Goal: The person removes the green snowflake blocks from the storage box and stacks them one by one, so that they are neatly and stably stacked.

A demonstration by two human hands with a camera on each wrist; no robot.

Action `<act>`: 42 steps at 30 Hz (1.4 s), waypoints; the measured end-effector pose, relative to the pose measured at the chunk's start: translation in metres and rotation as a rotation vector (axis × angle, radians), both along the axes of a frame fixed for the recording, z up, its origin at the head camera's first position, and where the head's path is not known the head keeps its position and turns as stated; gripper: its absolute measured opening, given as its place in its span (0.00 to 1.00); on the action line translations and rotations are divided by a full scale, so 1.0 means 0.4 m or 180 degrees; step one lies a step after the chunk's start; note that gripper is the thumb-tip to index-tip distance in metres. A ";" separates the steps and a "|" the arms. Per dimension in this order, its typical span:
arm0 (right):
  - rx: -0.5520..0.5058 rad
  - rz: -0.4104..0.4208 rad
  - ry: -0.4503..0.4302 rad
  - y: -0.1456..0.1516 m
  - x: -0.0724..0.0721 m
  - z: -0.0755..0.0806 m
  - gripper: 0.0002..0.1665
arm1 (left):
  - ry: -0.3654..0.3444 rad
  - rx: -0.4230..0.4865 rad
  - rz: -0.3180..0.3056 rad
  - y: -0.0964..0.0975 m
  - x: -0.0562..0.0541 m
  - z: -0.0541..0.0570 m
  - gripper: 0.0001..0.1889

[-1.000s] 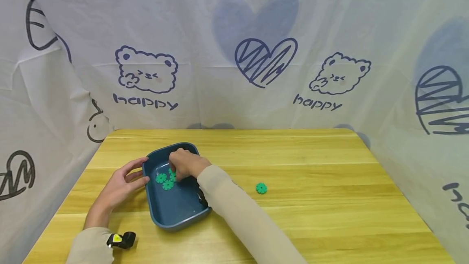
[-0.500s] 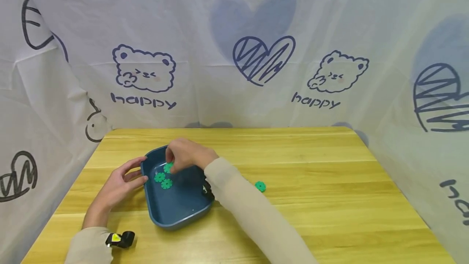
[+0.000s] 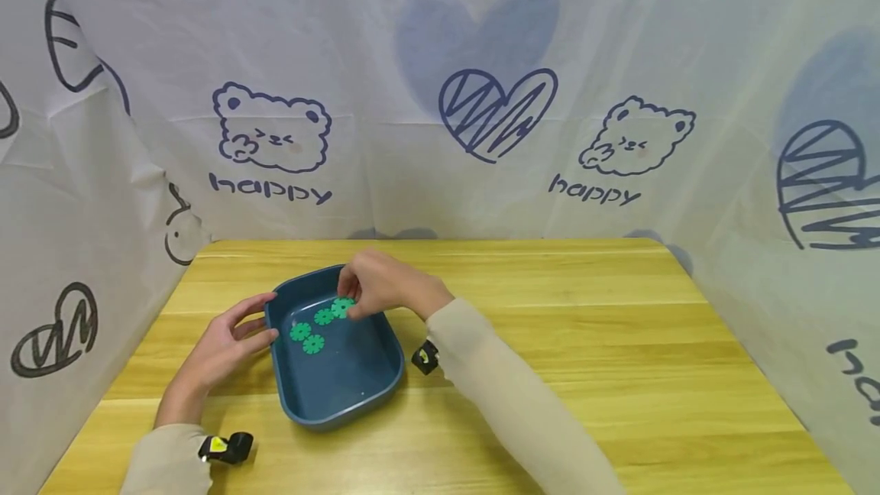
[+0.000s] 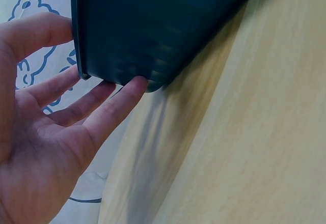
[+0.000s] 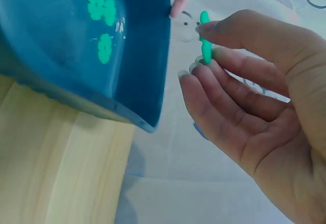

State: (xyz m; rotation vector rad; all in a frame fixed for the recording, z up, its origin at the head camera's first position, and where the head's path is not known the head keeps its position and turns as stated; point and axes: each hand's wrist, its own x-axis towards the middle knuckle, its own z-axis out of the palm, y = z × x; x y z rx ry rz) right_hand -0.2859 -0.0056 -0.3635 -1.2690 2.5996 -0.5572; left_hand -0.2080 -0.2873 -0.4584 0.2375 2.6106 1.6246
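Note:
My right hand [image 3: 380,281] pinches a green notched plastic disc [image 5: 205,38] between thumb and fingertips, over the far end of a dark blue tray [image 3: 340,409]. In the right wrist view the disc is seen edge-on, beside the tray wall. Three similar green discs, one of them the nearest disc [image 3: 313,344], lie flat on the tray floor. At the tray's left side, my left hand [image 3: 223,342] rests its fingertips against the outer wall and rim. Its fingers [image 4: 119,102] are spread and fairly straight in the left wrist view.
The tray stands on the left part of a wood-grain table [image 3: 584,342]. A printed white cloth [image 3: 385,37] hangs behind the table and at both sides. Black wrist cameras [image 3: 230,448] are strapped at both sleeves.
My right hand has lifted from among the discs and moved right with one disc. The green disc on the table right of the tray is now hidden by the right sleeve. The left hand stays put.

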 end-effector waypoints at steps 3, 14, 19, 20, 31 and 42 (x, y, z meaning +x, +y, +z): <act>-0.0146 0.0050 -0.0050 0.031 0.012 0.006 0.14 | -0.0009 -0.0002 0.0001 0.001 0.000 0.000 0.37; -0.0559 -0.0003 -0.0143 0.147 0.052 -0.007 0.13 | -0.0025 -0.0022 0.0000 0.000 0.000 -0.002 0.38; -0.0645 -0.0085 0.0061 0.206 0.065 -0.022 0.12 | -0.0029 -0.0026 0.0015 0.000 -0.001 -0.005 0.37; -0.0675 -0.0106 0.0071 0.219 0.067 -0.025 0.11 | -0.0028 -0.0031 0.0017 0.000 -0.001 -0.006 0.37; -0.0810 -0.0339 -0.0033 0.356 0.087 -0.063 0.10 | -0.0019 -0.0032 0.0016 -0.001 0.000 -0.008 0.38; -0.0893 -0.0639 -0.0303 0.452 0.097 -0.121 0.10 | -0.0056 -0.0089 0.0043 0.000 -0.001 -0.003 0.38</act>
